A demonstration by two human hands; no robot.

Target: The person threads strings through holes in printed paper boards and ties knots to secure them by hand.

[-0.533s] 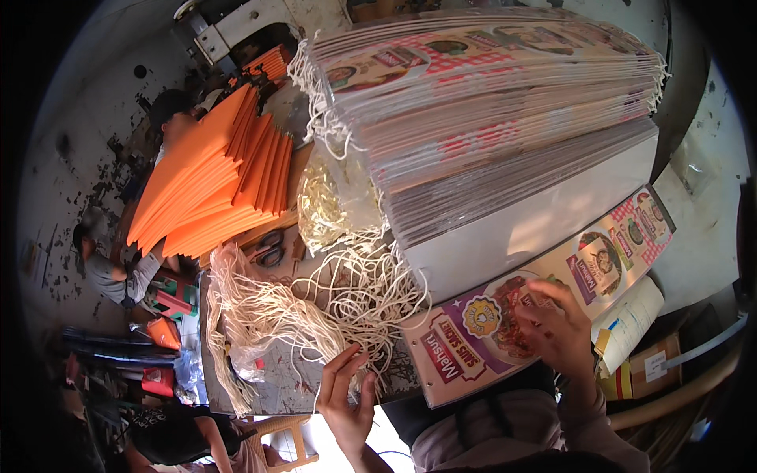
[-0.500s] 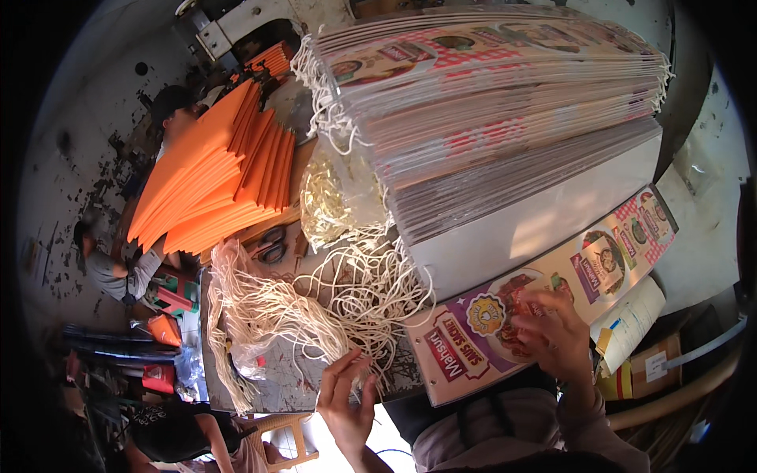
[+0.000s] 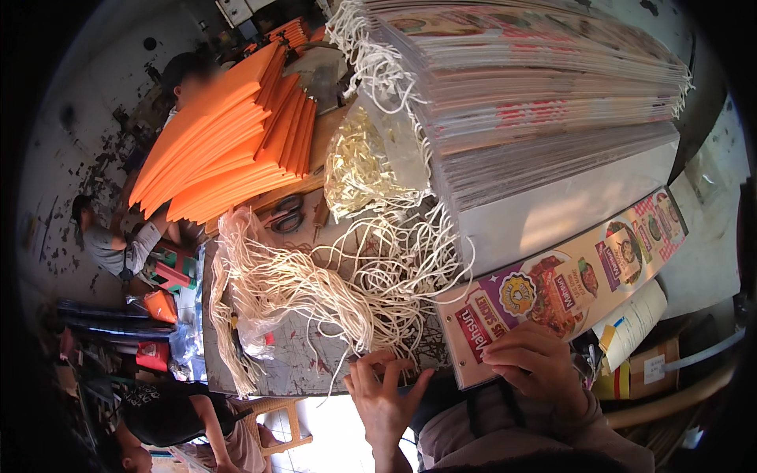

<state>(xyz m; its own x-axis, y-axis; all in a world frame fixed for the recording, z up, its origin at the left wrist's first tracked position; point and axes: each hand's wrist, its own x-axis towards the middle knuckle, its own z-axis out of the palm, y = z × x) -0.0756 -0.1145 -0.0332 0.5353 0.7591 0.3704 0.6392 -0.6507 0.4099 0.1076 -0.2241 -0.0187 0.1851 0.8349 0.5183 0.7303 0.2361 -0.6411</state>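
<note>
My right hand [image 3: 535,364] rests on the near end of a flat printed paper bag [image 3: 568,284] with purple and red pictures, pressing its lower edge. My left hand [image 3: 384,390] is at the near edge of the worktable [image 3: 300,370], fingers spread and touching the ends of loose white cords [image 3: 339,292] piled there. I cannot tell whether it grips a cord. Behind the bag rises a tall stack of the same printed bags [image 3: 536,102] with cord handles hanging at its left side.
A slanted pile of orange sheets [image 3: 229,142] fills the table's far left. Scissors [image 3: 285,214] and a clear bag of cream cords [image 3: 363,165] lie behind the loose cords. Other people sit on the floor at left [image 3: 110,240] and lower left [image 3: 169,410]. A wooden stool [image 3: 276,426] stands below.
My left hand has opened and shifted right along the table edge among the cords. My right hand stays on the printed bag's end.
</note>
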